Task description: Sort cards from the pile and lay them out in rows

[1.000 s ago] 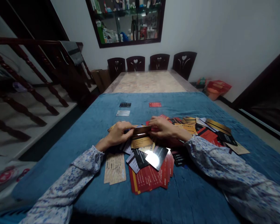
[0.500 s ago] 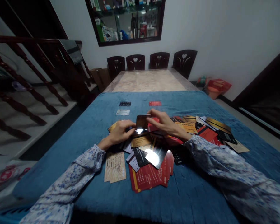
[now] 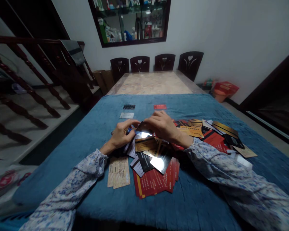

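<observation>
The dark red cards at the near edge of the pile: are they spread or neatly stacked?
Spread: the dark red cards overlap in a loose fan on the blue cloth, with their edges out of line.

pale wall point(image 3: 231, 38), dark-framed cabinet point(image 3: 134, 43) set in it; four dark chairs point(image 3: 159, 60) (lined up side by side) beyond pale-topped table point(image 3: 156, 82); turned wooden railing point(image 3: 26, 40) at left; dim light.

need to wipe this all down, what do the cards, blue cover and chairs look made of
Cards: probably glossy plastic, maybe laminated paper; one throws back bright glare. Blue cover: soft, matte fabric, judging by its creases. Chairs: likely dark-stained wood, with cut-out backs.
</observation>
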The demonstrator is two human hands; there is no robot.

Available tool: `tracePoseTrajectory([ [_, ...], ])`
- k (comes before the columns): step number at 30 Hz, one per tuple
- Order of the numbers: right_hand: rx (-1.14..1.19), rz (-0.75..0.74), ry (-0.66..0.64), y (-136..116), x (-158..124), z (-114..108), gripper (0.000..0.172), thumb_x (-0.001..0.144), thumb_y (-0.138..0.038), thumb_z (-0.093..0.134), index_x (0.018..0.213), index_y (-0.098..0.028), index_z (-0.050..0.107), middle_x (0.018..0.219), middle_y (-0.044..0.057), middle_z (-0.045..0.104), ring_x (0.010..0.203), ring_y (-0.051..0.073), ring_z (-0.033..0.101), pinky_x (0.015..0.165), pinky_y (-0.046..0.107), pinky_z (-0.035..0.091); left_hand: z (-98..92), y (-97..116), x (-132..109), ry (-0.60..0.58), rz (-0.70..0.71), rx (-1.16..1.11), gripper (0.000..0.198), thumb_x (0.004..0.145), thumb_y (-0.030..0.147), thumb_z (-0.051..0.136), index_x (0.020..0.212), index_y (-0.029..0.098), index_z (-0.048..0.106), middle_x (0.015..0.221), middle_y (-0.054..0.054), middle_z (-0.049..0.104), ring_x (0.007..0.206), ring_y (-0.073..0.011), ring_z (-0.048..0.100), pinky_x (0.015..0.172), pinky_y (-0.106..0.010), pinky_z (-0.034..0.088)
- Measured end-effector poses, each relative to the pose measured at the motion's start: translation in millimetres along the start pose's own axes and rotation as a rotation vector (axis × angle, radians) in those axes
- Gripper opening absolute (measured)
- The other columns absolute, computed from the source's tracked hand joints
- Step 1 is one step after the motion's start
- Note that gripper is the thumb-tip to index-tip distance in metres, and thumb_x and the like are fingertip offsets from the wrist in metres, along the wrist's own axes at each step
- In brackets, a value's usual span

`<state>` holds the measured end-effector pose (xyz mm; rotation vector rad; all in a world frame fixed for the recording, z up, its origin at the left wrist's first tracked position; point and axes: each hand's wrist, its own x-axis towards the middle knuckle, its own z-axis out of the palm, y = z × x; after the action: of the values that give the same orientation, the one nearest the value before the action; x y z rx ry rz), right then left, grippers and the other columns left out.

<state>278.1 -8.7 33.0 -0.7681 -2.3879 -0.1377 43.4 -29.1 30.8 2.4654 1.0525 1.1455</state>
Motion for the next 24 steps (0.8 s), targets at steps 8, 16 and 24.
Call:
tracePoseTrajectory([
  [8, -0.069, -0.077, -0.044, -2, -2, 8, 0.035, 0.107, -0.04, 0.041, 0.101, -0.021, 0.071, 0.078, 0.007, 0.068, 0.083, 0.022, 0.046, 0.077, 0.037, 0.028, 5.2, 4, -2, 0.004, 0.0, 0.021, 0.018, 0.086, 0.017, 0.059, 0.102, 0.017, 0.067, 0.092, -0.003, 0.075, 0.083, -0.0157, 0.07, 0.081, -0.029, 0.057],
  [16, -0.063, -0.07, -0.05, 1, -9, 19, 0.028, 0.106, -0.035, 0.046, 0.106, -0.02, 0.069, 0.087, 0.008, 0.073, 0.081, 0.021, 0.048, 0.075, 0.036, 0.029, 14.3, -1, -7, -0.02, 0.021, 0.045, 0.025, 0.088, 0.015, 0.061, 0.113, 0.019, 0.063, 0.092, -0.001, 0.075, 0.081, -0.0143, 0.071, 0.08, -0.026, 0.057],
  [24, -0.107, -0.008, -0.078, 7, -23, 15, 0.024, 0.098, -0.02, 0.054, 0.118, -0.018, 0.067, 0.097, 0.011, 0.073, 0.086, 0.023, 0.052, 0.075, 0.035, 0.03, 13.4, -11, -9, -0.05, 0.037, 0.078, 0.022, 0.089, 0.015, 0.058, 0.109, 0.019, 0.065, 0.102, -0.004, 0.076, 0.09, -0.0166, 0.072, 0.086, -0.029, 0.057],
])
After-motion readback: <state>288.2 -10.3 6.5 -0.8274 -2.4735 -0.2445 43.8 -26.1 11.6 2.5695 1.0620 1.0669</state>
